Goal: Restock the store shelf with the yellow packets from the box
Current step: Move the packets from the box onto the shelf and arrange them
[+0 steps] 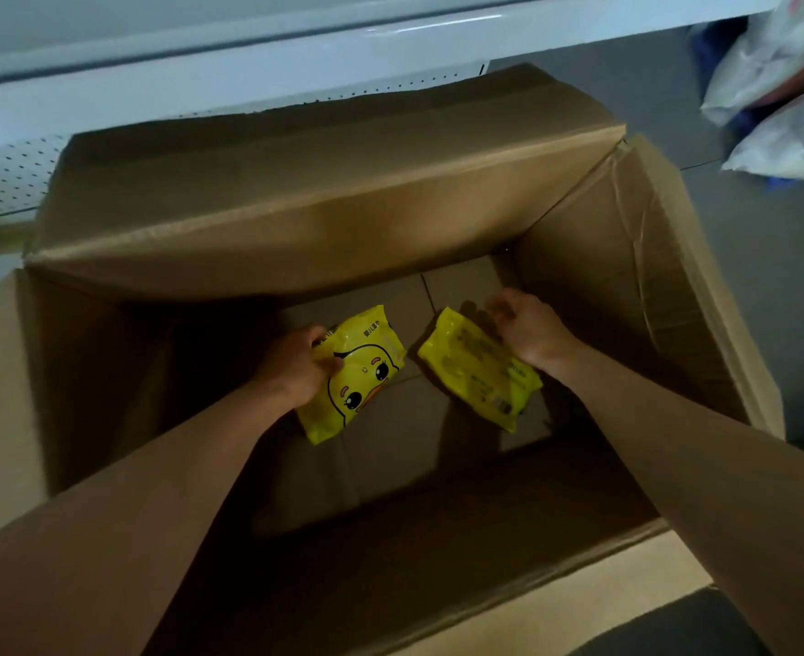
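Both my arms reach down into a large open cardboard box. My left hand grips the left edge of a yellow packet printed with a duck face, face up near the box floor. My right hand holds the far end of a second yellow packet, which shows its printed back and tilts toward me. The two packets lie side by side, a small gap between them. No other packets show on the brown box floor.
A white metal store shelf with a perforated back panel runs across the top, behind the box's raised far flap. White plastic bags lie on the grey floor at the upper right. The box's side flaps stand open left and right.
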